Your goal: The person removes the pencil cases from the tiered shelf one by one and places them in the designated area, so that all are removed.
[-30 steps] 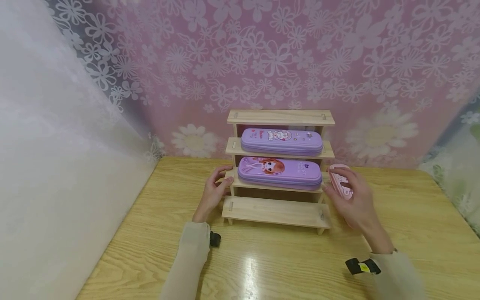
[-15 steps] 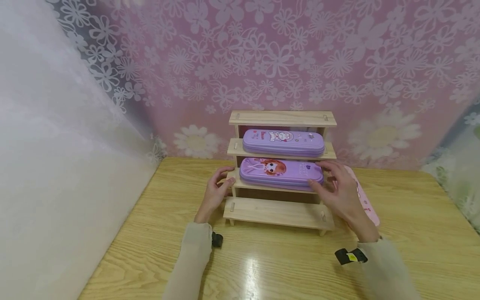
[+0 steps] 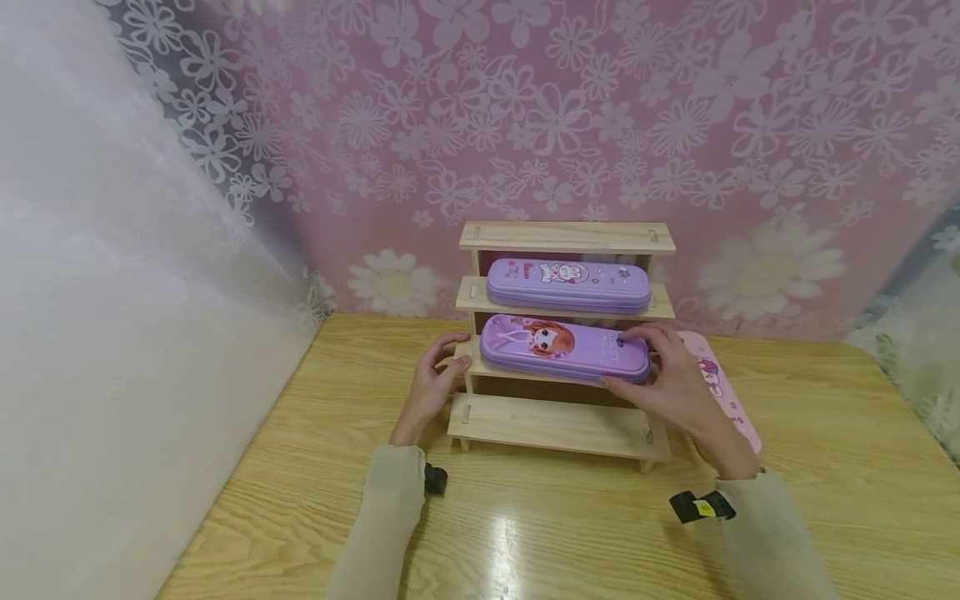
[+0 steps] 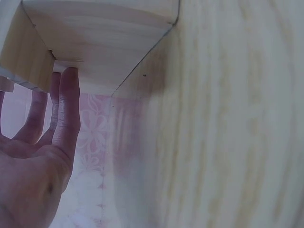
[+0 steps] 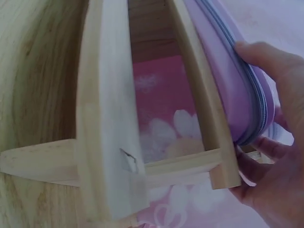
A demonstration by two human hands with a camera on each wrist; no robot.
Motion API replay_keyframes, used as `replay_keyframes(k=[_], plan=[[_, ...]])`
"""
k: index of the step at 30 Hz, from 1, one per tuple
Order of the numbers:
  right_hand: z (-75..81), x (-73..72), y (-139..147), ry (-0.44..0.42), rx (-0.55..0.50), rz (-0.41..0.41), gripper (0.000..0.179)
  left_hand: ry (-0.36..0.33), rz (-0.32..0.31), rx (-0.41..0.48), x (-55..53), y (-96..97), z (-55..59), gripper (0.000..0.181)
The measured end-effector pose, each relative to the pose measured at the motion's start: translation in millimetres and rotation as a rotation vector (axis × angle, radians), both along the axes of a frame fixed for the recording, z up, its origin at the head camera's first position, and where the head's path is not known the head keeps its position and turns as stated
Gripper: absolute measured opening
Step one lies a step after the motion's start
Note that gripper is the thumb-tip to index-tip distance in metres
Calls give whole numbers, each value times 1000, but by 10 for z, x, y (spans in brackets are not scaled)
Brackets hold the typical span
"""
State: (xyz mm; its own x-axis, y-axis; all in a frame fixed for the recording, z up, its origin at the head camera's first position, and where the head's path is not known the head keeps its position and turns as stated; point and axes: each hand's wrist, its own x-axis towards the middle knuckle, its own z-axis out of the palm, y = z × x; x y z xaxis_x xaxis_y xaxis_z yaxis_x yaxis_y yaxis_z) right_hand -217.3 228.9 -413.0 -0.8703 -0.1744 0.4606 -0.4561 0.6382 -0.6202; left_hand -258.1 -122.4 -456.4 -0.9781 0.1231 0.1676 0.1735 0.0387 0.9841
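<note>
A stepped wooden shelf rack (image 3: 555, 423) stands on the table. My left hand (image 3: 430, 385) holds its left side at the second step from the bottom; the left wrist view shows the fingers (image 4: 66, 111) reaching up past the wood. On that step lies a purple pencil case (image 3: 581, 348) with a red-haired doll picture. My right hand (image 3: 678, 400) pinches its right end, thumb on the front side and fingers over the top and end. The right wrist view shows the thumb (image 5: 261, 54) beside the case's zipper (image 5: 249, 78).
One step higher sits another purple pencil case (image 3: 568, 283) with a rabbit picture. A pink pencil case (image 3: 723, 392) lies on the table (image 3: 525, 508) right of the rack, partly behind my right hand. A flowered pink cloth (image 3: 555, 108) hangs behind.
My right hand has let go of the pink pencil case and moved left to grip the doll pencil case, whose right end has shifted slightly forward. The left hand stays on the rack.
</note>
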Motion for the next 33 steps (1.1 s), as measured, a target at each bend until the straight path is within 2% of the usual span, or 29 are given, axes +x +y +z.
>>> replay_keyframes(k=[2, 4, 9, 13, 18, 26, 33], plan=[[20, 16, 8, -32, -15, 20, 69, -6, -4, 3, -5, -5, -3, 38], [47, 39, 20, -71, -5, 23, 74, -13, -5, 6, -45, -10, -58, 38], [133, 118, 43, -210, 74, 3, 83, -13, 7, 13, -149, -14, -229, 39], [178, 174, 61, -256, 149, -3, 83, -2, 16, 10, -169, -8, -275, 38], [163, 219, 85, -199, 196, 9, 81, 16, 27, 8, -175, -8, -290, 36], [59, 319, 161, -129, 147, 49, 75, 18, 18, 9, -183, -20, -301, 34], [-119, 410, 269, 24, 40, 35, 73, 29, 6, 13, -176, -31, -296, 34]])
